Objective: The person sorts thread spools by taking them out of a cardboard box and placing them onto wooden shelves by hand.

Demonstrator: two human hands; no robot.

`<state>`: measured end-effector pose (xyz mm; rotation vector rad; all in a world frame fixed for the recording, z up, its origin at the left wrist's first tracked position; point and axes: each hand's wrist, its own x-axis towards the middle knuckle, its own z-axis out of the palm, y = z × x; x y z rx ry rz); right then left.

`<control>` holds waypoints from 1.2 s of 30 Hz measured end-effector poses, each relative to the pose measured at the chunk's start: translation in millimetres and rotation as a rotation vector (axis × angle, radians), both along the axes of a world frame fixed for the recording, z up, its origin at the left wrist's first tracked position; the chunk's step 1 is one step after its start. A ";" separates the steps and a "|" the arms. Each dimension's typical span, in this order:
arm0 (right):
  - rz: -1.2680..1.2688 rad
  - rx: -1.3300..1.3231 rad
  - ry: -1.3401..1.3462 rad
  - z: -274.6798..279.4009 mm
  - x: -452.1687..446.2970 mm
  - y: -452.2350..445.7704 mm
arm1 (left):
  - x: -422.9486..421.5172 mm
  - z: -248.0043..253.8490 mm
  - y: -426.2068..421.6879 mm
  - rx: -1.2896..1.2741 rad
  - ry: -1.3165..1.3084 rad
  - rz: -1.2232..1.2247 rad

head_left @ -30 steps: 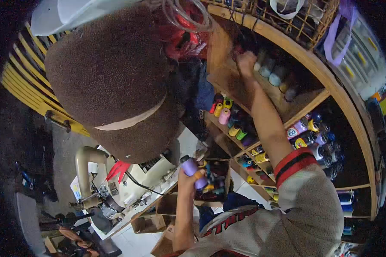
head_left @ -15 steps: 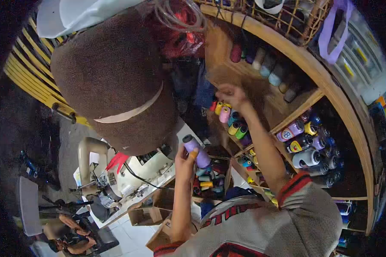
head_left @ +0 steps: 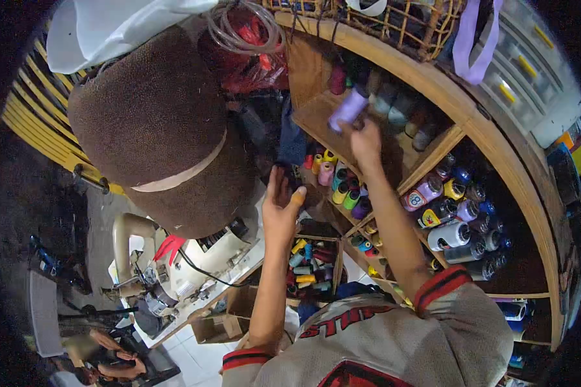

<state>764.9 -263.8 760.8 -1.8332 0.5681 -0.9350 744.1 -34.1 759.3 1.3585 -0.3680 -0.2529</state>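
My right hand (head_left: 366, 138) grips a lavender thread cone (head_left: 348, 111) by its lower end. The cone is tilted and slightly blurred, inside the upper compartment (head_left: 313, 103) of a wooden shelf. Behind it lean several cones, among them a dark red one (head_left: 337, 80). My left hand (head_left: 281, 209) is open with nothing in it, fingers extended, and a yellow-orange patch shows on its thumb. Near it, a pink cone (head_left: 326, 173) and a green cone (head_left: 352, 198) stand among other small colourful ones in a lower compartment.
Larger cones, including a white one (head_left: 450, 236), fill the right compartment. Below my hands is a wooden box of mixed spools (head_left: 306, 278). A sewing machine (head_left: 193, 258) and a big brown fabric-covered bundle (head_left: 152, 122) are on the left. A person (head_left: 116, 355) sits at lower left.
The lavender thread cone has passed from my left hand to my right, which has carried it up into the upper compartment. My left hand has opened. The view has shifted slightly.
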 end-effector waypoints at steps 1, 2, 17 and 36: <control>-0.196 -0.114 0.046 13.9 13.1 -10.4 | -3.4 -8.3 2.3 0.012 0.016 0.001; -0.225 -0.155 -0.042 1.1 36.9 -34.4 | -9.1 -13.4 6.8 0.027 0.033 0.002; -0.579 -0.832 0.129 -70.3 119.6 -116.7 | -77.3 -74.8 93.3 0.135 0.403 0.117; 0.446 0.448 1.025 -377.2 -277.9 178.7 | -130.9 -295.0 176.7 0.743 0.371 -0.338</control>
